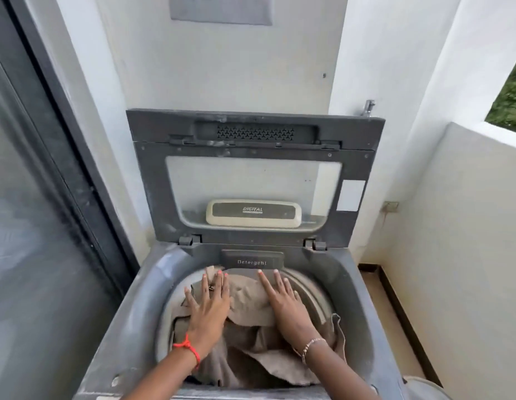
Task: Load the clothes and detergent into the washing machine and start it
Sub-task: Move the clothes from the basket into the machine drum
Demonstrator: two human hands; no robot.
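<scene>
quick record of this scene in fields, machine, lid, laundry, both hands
appliance: grey top-loading washing machine
top: lid raised upright against the wall
dispenser: detergent drawer at the drum's back edge, looks pushed in
load: beige clothes piled in the drum, one edge draped over the rim on the right
left: left hand flat on the clothes, fingers straight
right: right hand flat on the clothes, fingers straight

I counted one washing machine (141, 298), one detergent drawer (252, 260), one tap (368, 106), and two hands: my left hand (209, 304) and right hand (285, 304). I could not count the clothes (251, 336).
</scene>
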